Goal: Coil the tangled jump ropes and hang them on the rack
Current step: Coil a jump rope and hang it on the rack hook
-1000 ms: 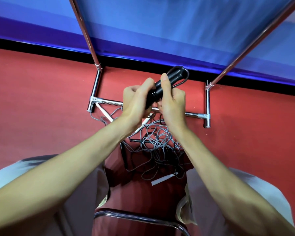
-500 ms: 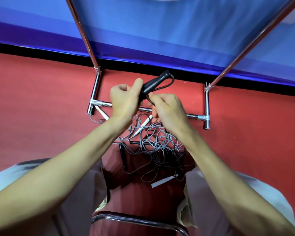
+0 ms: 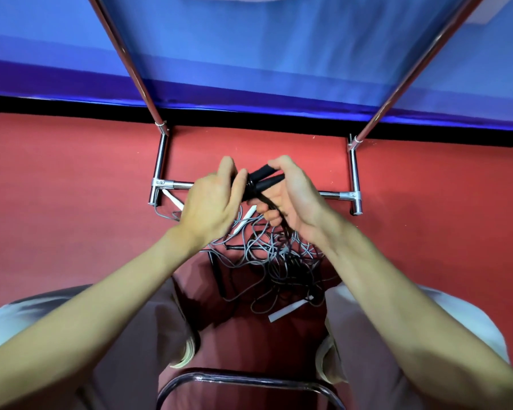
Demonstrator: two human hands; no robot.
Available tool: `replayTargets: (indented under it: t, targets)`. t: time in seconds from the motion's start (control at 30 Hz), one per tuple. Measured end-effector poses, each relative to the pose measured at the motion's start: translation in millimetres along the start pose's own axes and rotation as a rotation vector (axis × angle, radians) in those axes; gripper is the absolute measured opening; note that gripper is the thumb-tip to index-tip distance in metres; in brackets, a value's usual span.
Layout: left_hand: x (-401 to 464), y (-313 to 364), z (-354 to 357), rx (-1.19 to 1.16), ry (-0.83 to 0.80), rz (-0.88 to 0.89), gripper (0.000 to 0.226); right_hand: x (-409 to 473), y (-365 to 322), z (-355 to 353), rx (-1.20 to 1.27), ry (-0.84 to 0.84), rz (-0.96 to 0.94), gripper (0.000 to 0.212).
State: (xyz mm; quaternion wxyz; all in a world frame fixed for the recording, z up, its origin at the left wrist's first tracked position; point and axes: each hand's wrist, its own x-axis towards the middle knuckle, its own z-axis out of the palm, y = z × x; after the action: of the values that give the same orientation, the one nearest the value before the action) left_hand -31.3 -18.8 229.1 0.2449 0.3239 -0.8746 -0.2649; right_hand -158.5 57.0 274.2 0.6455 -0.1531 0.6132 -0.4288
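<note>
Left hand [image 3: 211,202] and right hand [image 3: 290,196] both clamped on black rope handles [image 3: 264,180]. Risk: wrap slipping loose, or trailing cord snagging the near tangled pile [image 3: 267,255].

The floor [image 3: 71,187] is red. Behind it runs a black strip [image 3: 57,103], and above that stands a blue wall [image 3: 264,54].

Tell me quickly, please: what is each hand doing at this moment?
Left hand: closed on the black jump rope handles.
Right hand: closed on the same handles, with black cord running down through it.
</note>
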Motion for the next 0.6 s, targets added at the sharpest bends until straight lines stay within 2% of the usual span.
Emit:
replayTargets:
  t: [0.07,0.17,0.37,0.47,0.6]
  targets:
    - [-5,0,0,0.110,-0.043,0.140,0.029,4,2,-3,0.012,-0.008,0.115,0.057]
    - [-11,-1,-2,0.251,-0.103,0.296,0.021,6,6,-1,0.017,0.046,0.234,0.054]
    - [-20,-1,-6,0.368,-0.083,0.456,0.033,10,19,3,0.028,0.217,0.124,0.037]
    - [-16,3,-9,0.286,-0.059,0.312,0.039,11,16,4,0.160,0.224,-0.026,0.029]
    - [-7,20,-9,-0.096,-0.042,-0.095,0.033,18,11,2,0.161,0.257,-0.250,0.033]
